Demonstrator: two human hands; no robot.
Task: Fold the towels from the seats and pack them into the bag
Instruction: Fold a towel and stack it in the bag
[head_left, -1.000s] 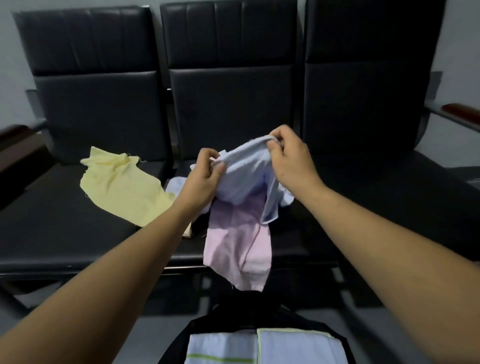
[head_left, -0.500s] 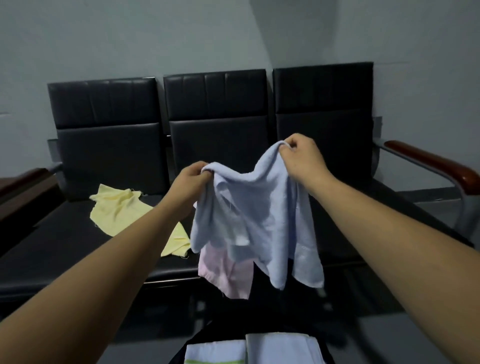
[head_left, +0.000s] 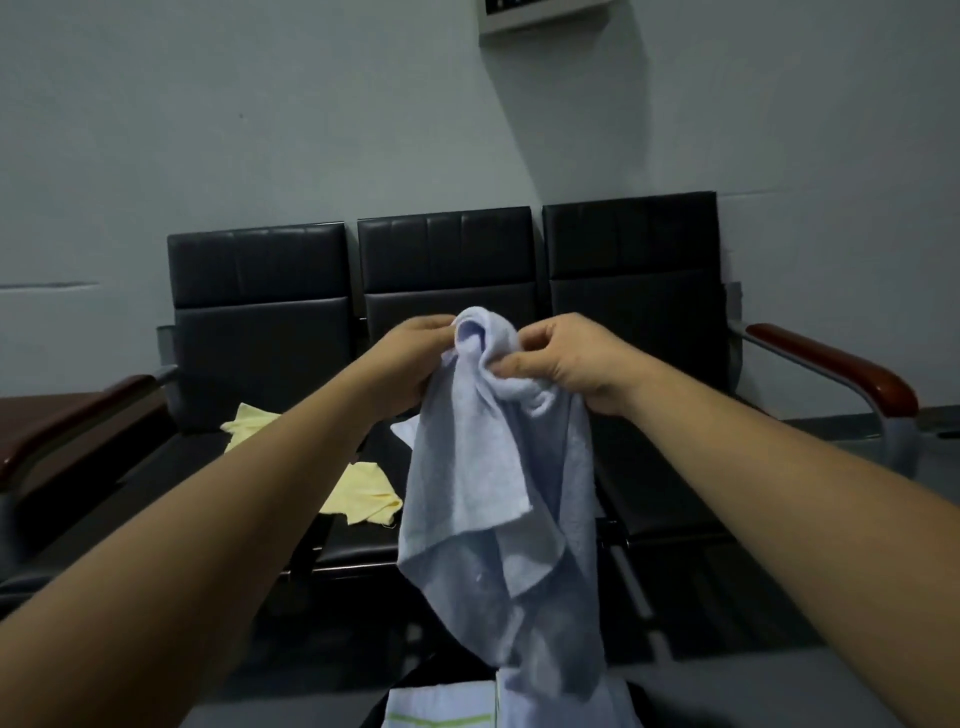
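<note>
A light blue towel (head_left: 493, 493) hangs bunched in the air in front of the middle seat. My left hand (head_left: 410, 358) grips its top edge on the left, and my right hand (head_left: 566, 364) pinches the top close beside it. The towel's lower end dangles over the open black bag (head_left: 410, 686) at the bottom of the view, where folded white towels (head_left: 441, 712) with a green stripe lie. A yellow towel (head_left: 363, 499) lies crumpled on the left seat, partly behind my left forearm. The pink towel is hidden.
Three joined black seats (head_left: 665, 519) stand against a grey wall, with brown armrests at the far left (head_left: 67, 421) and far right (head_left: 836, 364). A white panel (head_left: 540, 13) hangs high on the wall.
My hands have drawn together, so the blue towel's top is gathered and it hangs longer. The view has tilted up and back, and the pink towel is no longer seen.
</note>
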